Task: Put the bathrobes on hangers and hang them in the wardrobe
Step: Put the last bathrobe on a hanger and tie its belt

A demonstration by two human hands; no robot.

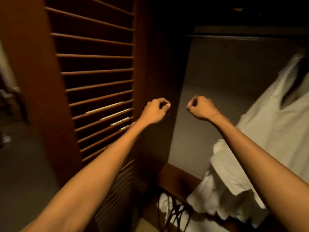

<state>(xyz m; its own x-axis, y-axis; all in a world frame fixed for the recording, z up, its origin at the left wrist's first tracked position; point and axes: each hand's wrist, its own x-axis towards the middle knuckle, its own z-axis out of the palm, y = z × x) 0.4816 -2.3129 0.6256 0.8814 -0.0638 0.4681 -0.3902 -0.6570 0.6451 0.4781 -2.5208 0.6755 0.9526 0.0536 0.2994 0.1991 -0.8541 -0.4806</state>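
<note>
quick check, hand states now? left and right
Left hand: closed, fingers curled, nothing visible in it.
Right hand: closed, fingers curled, nothing visible in it.

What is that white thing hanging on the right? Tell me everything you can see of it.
It is a bathrobe, white to cream, of soft-looking cloth. It hangs inside the open wardrobe, at its right, before the grey back wall. Its top is blurred, so no hanger shows. The lower part bunches in folds above a wooden ledge. The person's right forearm crosses in front of it.
</note>
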